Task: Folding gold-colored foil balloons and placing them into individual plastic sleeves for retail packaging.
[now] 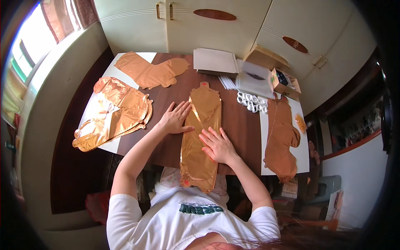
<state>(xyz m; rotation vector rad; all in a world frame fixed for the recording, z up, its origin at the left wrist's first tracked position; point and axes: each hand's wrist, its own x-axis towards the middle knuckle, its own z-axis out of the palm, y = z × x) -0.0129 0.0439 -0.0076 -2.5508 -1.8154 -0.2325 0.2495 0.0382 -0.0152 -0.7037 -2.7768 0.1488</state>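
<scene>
A flat, deflated gold foil balloon (202, 137), folded into a long strip, lies lengthwise on the dark brown table, its near end reaching over the front edge toward my body. A small red mark shows at each end of it. My left hand (177, 118) lies at its left edge, fingers stretched out and pointing away from me. On its right side, a little nearer to me, my right hand (218, 145) rests flat with the fingers spread. Neither hand grips anything.
Shiny gold foil balloons (121, 110) are piled at the left. Matte ones lie at the far left (152, 70) and at the right (280, 139). White ring-shaped pieces (251, 102), white cards (214, 60), clear plastic bags (253, 79) and a cardboard box (286, 82) stand at the back right.
</scene>
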